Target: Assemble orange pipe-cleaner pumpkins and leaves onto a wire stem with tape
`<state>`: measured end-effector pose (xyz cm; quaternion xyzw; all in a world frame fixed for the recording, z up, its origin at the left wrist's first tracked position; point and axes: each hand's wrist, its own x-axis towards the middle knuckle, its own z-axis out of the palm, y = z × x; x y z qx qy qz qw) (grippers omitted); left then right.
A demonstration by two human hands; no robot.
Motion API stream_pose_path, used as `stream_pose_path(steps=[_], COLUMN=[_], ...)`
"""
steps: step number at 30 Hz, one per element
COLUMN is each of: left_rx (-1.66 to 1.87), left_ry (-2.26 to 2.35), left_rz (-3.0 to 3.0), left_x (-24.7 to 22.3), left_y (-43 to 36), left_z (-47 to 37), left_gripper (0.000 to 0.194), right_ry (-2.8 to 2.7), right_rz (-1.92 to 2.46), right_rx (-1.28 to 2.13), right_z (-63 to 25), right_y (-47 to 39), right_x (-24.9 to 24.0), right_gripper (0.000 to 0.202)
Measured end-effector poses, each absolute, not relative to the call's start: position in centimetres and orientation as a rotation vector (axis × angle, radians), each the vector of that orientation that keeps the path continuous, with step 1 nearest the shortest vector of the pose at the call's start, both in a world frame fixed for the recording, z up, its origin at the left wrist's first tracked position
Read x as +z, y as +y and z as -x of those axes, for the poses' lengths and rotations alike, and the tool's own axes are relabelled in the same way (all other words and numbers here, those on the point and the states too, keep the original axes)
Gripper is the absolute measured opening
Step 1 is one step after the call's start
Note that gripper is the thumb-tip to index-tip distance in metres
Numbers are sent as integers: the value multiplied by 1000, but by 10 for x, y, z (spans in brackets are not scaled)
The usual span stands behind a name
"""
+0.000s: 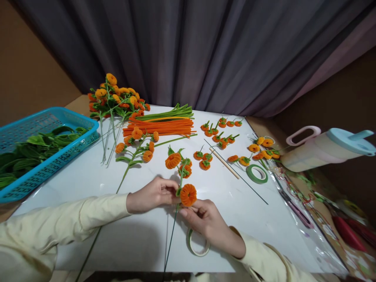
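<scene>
We're likely at joining — left hand [154,194] grip pinched on the stem [181,179], right hand [216,225] nearly closed below the flower [188,195], hold unclear — next calls for taut tape [200,254].

Looks like a small craft corner, home or tiny workshop, can't tell which. White-covered worktop [235,243] pushed up against dark drapes [176,51], plain brown panels either side. Craft supplies all over: bundle of orange fuzzy stems [160,127], green stems [173,112] behind it, finished orange and yellow fuzzy flowers [117,96] in a heap, loose flower heads [222,143] in small groups, green tape roll [257,174], thin wooden stick [225,163]. Blue plastic basket [47,156] of fuzzy green leaves [38,150] on one side. Tumbler with pale blue lid [326,150] at the other, so personal workspace feel, not a production line
</scene>
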<state>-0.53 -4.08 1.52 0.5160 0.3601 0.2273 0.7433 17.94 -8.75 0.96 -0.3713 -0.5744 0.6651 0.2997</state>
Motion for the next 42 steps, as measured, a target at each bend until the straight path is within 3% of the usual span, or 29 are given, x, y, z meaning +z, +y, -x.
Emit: stream_pose_path(steps=[9,15,24,42], left_rx=[537,533,520,615], left_ry=[738,709,608,745], left_rz=[-981,-960,-1034,-1093], left_x=[2,6,4,5], left_y=[-36,-36,-32,-24], left_z=[5,5,4,6], left_gripper=[24,17,25,24], right_ry=[-954,-951,-838,-948], right_rz=[848,760,554,919], right_rx=[2190,2235,2511,2040], right_z=[-175,-176,-174,-169], right_y=[-81,-78,-66,-78], right_x=[9,2,-2,6], right_gripper=[23,18,22,29])
